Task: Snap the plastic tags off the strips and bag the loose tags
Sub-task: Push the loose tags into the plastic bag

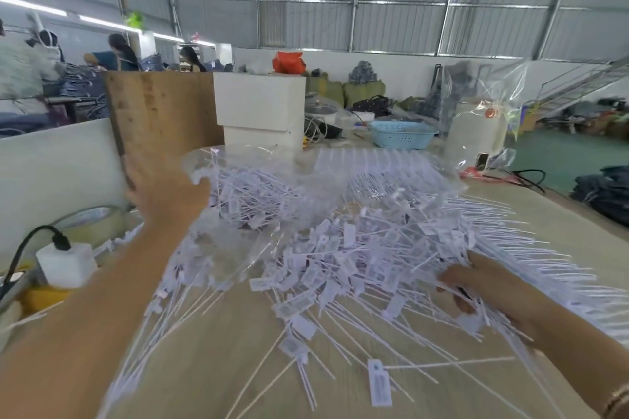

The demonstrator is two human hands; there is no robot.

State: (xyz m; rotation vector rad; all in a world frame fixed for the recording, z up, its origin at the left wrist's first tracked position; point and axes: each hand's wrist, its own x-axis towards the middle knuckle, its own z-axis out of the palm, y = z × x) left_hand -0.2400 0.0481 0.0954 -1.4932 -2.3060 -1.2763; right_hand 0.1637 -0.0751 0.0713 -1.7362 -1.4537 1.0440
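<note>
Head | white thin-tailed tags (pixel 340 258) heaped | left hand (pixel 166 194) fingers grasp clear bag (pixel 272 167) | right hand (pixel 483 286) fingers grasp tags

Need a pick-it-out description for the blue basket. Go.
Start at the white box standing at the wooden table's far edge. Look right, past the tangled cables: the blue basket sits there. It is the only light-blue perforated plastic tub, left of a white cylinder wrapped in clear film.

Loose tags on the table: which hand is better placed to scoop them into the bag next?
Right. The right hand already rests in the loose tags with fingers curled among them. The left hand is raised at the clear bag, holding its edge, so it likely keeps the mouth open.
</note>
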